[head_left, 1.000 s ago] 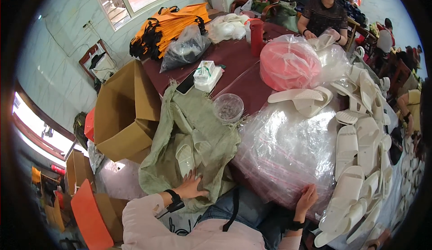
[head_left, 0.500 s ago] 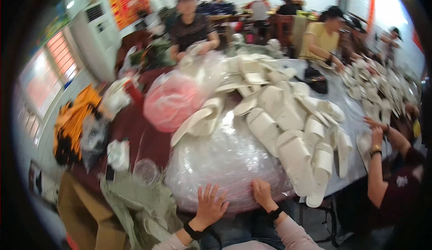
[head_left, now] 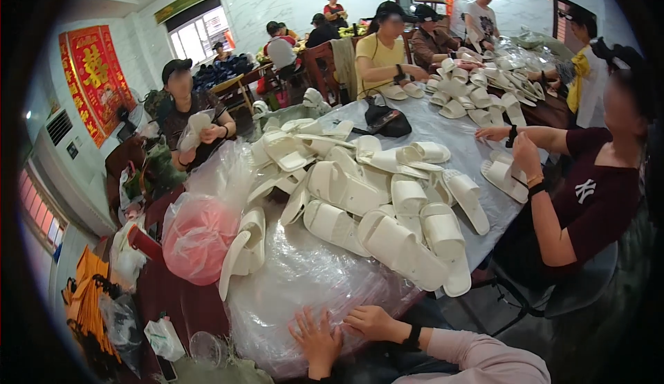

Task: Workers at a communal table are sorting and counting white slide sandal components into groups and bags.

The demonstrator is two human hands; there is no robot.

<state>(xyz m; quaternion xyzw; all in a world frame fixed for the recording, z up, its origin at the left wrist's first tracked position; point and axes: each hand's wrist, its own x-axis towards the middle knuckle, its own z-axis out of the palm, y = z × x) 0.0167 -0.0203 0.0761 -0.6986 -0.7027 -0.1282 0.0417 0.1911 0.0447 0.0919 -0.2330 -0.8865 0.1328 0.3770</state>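
Note:
My left hand (head_left: 317,335) lies with fingers spread on a stack of clear plastic bags (head_left: 297,273) at the near side of the table. Close beside it, my right hand (head_left: 373,323) has its fingers curled in a pinch at the near part of the bags. Beyond the stack is a big heap of white slippers (head_left: 401,245), some overlapping its far edge. A single pair of white slippers (head_left: 245,245) rests at the stack's left, next to a clear bag with pink plastic (head_left: 200,235) inside.
A black bag (head_left: 387,120) sits behind the heap. At the right, a co-worker in a dark red shirt (head_left: 588,197) has both arms over the table by another slipper pair (head_left: 505,176). Across it, another person (head_left: 190,117) holds a slipper. Orange bags (head_left: 90,294) hang at the left.
The view has swung to the right and up, showing more of the room. My right hand has come closer to my left hand, which stays spread on the bags.

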